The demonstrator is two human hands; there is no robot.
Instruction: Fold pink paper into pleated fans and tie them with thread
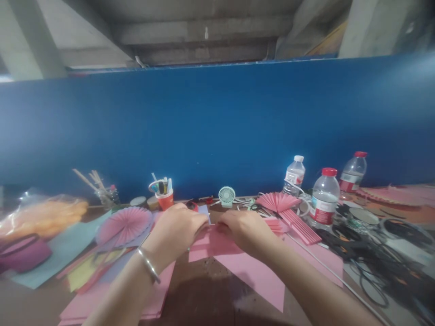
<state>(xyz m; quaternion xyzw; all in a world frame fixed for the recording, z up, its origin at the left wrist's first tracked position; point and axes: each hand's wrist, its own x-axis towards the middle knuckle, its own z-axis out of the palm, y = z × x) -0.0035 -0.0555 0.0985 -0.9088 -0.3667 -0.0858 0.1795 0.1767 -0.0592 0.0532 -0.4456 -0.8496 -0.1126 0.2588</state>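
Note:
A pink paper [212, 244] with a folded upper edge lies under both hands at the middle of the table. My left hand [180, 231], with a silver bangle at the wrist, has its fingers closed on the left part of that edge. My right hand [246, 230] is closed on the same edge a little to the right, thumbs and fingertips near each other. Another pink sheet [258, 276] lies below my right hand. Beyond it are a pink pleated fan [278, 202] and a pleated strip [301, 226].
A small green fan [227, 197] and a red cup of tools [165, 199] stand behind the hands. Bottles [324, 199] and tangled cables [370, 253] are at right. At left are a pink paper rosette [125, 225], stacked pink sheets [154, 299] and a plastic bag [44, 215].

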